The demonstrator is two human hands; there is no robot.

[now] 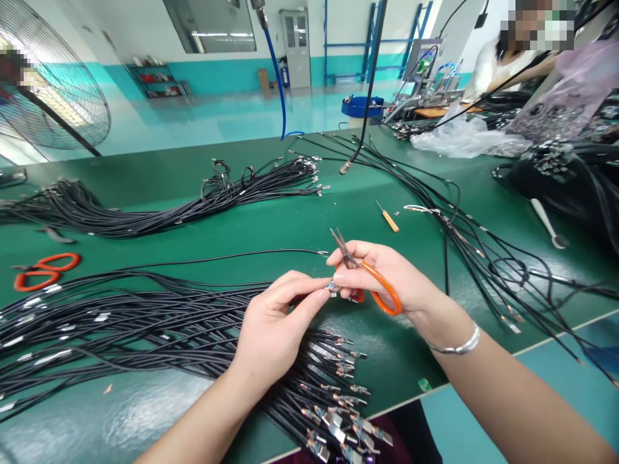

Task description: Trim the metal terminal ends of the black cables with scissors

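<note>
Over the near half of the green workbench (290,222), your two hands meet at a small metal connector (331,285), just beyond the right side of the main black cable bundle (145,309). Your left hand (273,322) pinches the connector between thumb and forefinger, a narrow grip that probably serves to steady a piece so small. Your right hand (387,261) holds a pair of orange-handled scissors (353,260) tucked into the palm, blades slightly parted and pointing up and away from you; carried like that, they seem kept within reach while thumb and fingertips are free for fine work. Those fingertips close in at the connector too, apparently touching it, though the overlap hides the exact contact. The bundle runs across from your left, its terminal ends (333,419) fanned together by the near edge, likely so that you can reach each one easily. One single cable (242,253) lies apart on the far side of the bundle. A yellow-handled awl (389,221) rests beyond your right hand, and a second pair of scissors (53,269) lies at far left, perhaps as spares to hand. As for looks, the connector is silvery, shiny and tiny, mostly covered by your fingers; which cable it belongs to, you cannot tell.
</note>
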